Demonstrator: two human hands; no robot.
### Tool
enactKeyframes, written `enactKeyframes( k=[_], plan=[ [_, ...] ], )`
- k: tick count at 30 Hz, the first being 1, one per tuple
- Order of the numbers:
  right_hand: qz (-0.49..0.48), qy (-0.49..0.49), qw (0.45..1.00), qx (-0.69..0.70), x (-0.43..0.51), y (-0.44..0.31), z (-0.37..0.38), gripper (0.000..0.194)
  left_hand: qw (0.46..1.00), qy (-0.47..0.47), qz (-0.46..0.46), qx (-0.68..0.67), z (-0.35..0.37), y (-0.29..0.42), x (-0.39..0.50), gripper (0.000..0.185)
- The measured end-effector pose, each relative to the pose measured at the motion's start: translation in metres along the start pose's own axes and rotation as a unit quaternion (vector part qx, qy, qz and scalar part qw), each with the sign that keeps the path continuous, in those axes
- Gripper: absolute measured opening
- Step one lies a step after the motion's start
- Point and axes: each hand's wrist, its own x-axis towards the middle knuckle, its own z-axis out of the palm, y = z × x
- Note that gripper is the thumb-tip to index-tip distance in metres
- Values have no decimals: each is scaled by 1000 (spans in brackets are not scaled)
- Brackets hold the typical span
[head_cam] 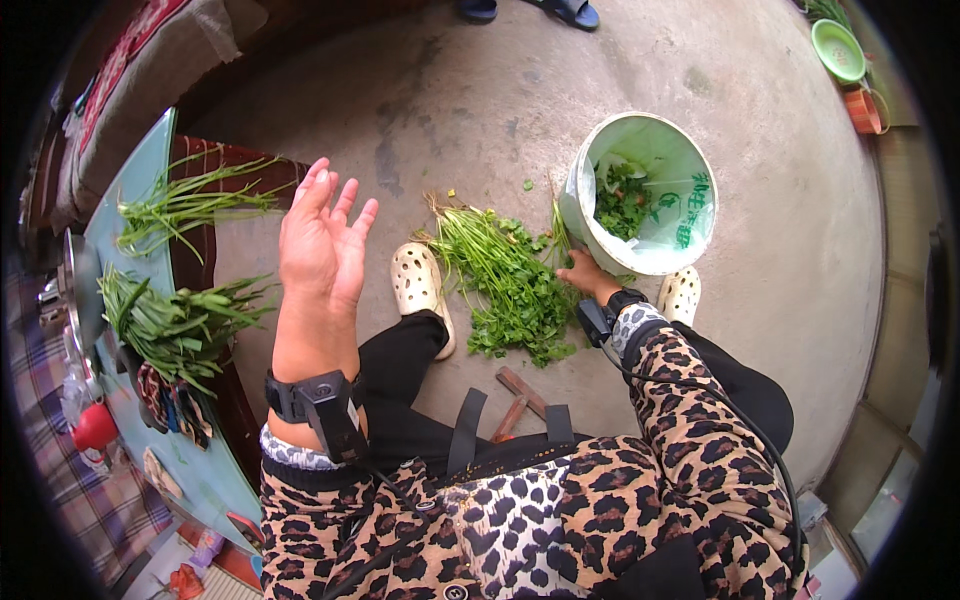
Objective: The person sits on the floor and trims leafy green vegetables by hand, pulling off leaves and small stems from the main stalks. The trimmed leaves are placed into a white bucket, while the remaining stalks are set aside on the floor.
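My left hand [324,240] is raised with its fingers apart and nothing in it, near the edge of the pale blue table. My right hand [591,276] reaches down beside the white bucket [574,195], close to the leafy end of a heap of green herbs [495,277] that resemble coriander. Its fingertips are partly hidden, so whether they grip a stem is unclear. The heap lies on the floor between my feet, pale rooted stems towards the upper left. Inside the bucket is a plastic liner [675,217] bearing green writing, with leafy scraps [621,199] in it.
On the blue table [146,187] at left lie thin green stalks [199,202] and a bunch of flat green leaves [172,319], both overhanging its edge. A wooden stool part [521,394] shows below me. Another person's blue slippers [574,13] are at the top; a green basin [838,51] stands upper right.
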Motion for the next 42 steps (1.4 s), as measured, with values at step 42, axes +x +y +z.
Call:
enactKeyframes(
  k=[42],
  plan=[
    [-177, 34, 899, 399, -283, -140, -189, 17, 832, -495, -157, 195, 111, -54, -82, 29]
  ],
)
